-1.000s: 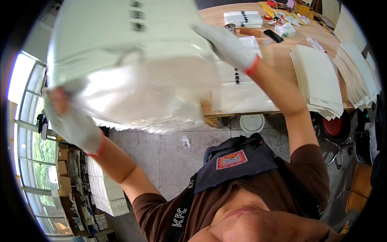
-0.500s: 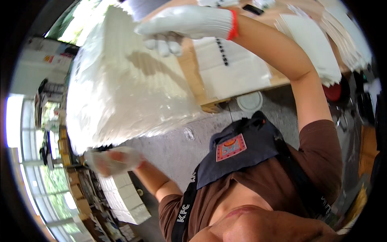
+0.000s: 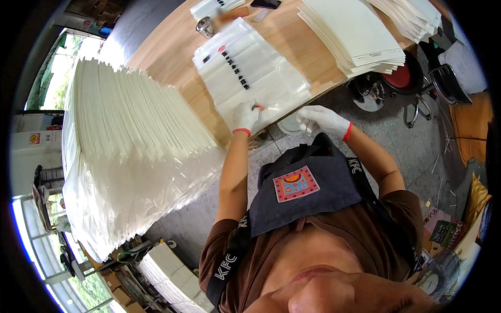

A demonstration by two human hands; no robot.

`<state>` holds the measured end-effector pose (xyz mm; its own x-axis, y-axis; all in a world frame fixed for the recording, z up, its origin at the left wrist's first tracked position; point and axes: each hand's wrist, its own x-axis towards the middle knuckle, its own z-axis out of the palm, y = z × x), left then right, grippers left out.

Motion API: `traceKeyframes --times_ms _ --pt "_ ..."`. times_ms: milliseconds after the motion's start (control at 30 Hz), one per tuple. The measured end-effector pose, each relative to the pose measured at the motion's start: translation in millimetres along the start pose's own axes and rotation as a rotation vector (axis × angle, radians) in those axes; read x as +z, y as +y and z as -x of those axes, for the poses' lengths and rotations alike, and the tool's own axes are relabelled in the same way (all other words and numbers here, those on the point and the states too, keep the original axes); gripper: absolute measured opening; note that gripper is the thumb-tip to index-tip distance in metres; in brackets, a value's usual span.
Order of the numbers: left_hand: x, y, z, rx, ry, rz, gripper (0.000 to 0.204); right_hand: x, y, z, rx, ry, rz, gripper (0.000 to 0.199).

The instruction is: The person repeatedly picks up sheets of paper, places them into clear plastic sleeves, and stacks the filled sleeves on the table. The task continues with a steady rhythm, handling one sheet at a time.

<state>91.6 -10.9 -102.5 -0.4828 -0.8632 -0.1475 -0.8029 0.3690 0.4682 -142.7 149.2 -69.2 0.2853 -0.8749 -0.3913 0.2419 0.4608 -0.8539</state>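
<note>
**Presently on the desk (image 3: 175,60): flat plastic bags (image 3: 263,57), black print**

We list the bags mid-desk, reaching the near edge. Left hand (image 3: 244,117), white glove, red cuff: at their near end, fingers bent; whether clamped on plastic, we cannot tell. Right hand (image 3: 324,122), gloved alike: just off the near edge, fingers curled; we cannot tell whether they close. Also recorded: tall pale stack (image 3: 125,115), left; cream sheets (image 3: 349,28), right.

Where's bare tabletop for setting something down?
The pale wooden table looks bare in two patches: left, between the tall white stack with clear plastic edges and the translucent plastic bags; right, between those bags and the fanned cream sheets. Crowded: beyond the bags, by the shiny metal can; nearside, under the white-gloved left hand.
</note>
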Motion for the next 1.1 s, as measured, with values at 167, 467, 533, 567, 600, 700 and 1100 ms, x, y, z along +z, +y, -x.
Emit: traceKeyframes --times_ms 167,467,533,567,600,700,1100 --pt "7 -17 -25 -0.008 0.144 0.206 0.020 16 6 -45 -0.033 -0.111 -0.078 0.032" --pt "-55 30 -45 0.209 0.340 0.968 0.021 0 16 -156 -0.134 0.360 0.558 0.053" --pt "-79 48 -41 0.129 0.317 1.444 0.025 -41 45 -147 -0.157 0.539 1.131 0.053" --pt "-84 52 -41 0.132 0.253 1.406 0.024 -58 49 -136 -0.149 0.504 1.182 0.053" --pt "-88 54 -40 0.131 0.186 1.367 0.022 -72 52 -122 -0.137 0.469 1.229 0.054" --pt "-67 71 -38 0.183 0.071 1.149 0.023 -33 -11 -71 -0.043 0.350 0.639 0.033" --pt "-4 175 65 0.649 -0.010 0.186 0.021 -11 4 -79 -0.256 0.444 1.118 0.022"
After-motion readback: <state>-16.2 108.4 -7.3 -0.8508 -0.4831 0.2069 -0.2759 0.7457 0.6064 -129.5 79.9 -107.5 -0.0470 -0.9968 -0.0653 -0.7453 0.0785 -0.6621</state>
